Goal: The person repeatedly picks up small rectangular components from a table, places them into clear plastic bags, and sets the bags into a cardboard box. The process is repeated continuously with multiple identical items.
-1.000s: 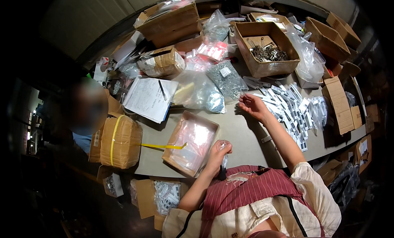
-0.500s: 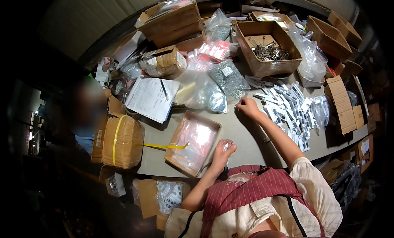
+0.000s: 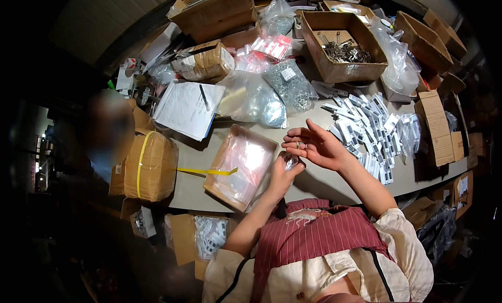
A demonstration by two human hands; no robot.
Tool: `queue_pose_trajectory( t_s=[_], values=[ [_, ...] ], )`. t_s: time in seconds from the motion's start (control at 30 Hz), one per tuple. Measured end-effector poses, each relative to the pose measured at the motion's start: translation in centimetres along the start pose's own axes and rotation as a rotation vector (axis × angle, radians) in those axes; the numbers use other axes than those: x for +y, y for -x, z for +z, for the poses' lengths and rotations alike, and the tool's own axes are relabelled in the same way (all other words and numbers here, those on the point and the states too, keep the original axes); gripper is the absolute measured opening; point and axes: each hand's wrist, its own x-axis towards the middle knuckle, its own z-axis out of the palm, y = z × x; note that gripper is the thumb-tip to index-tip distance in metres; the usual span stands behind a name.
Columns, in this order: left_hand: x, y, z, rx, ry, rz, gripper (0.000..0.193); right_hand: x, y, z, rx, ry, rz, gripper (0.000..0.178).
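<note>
Holding the small clear bag snugly in the curled left hand should help, with the right hand gentle just beside it, thumb spread and fingers softly bent; I cannot tell if tiny bits sit in that palm. The bag looks thin and shiny, poking from the left fist. Left of that fist sits a box of clear plastic sheets, and past the right hand lies a heap of white-and-grey pieces.

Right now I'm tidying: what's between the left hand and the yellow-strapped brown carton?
An open brown cardboard box and a flat yellow strap, in head view.
</note>
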Motion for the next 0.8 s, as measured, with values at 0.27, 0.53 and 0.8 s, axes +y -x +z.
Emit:
queue_pose_trajectory(
  t_s=[0.27,0.53,0.8],
  values=[
    [-0.7,-1.2,0.3,-0.100,-0.083,-0.005,0.040,0.5,0.9,1.6,-0.017,0.121,-0.018,0.046],
    [1.7,-0.3,1.3,-0.083,-0.112,0.004,0.026,0.6,1.2,2.6,0.053,0.270,0.026,0.042],
    [2.1,0.1,-0.2,-0.377,-0.463,0.070,0.035,0.6,0.4,1.9,0.068,0.443,0.006,0.040]
  ],
)
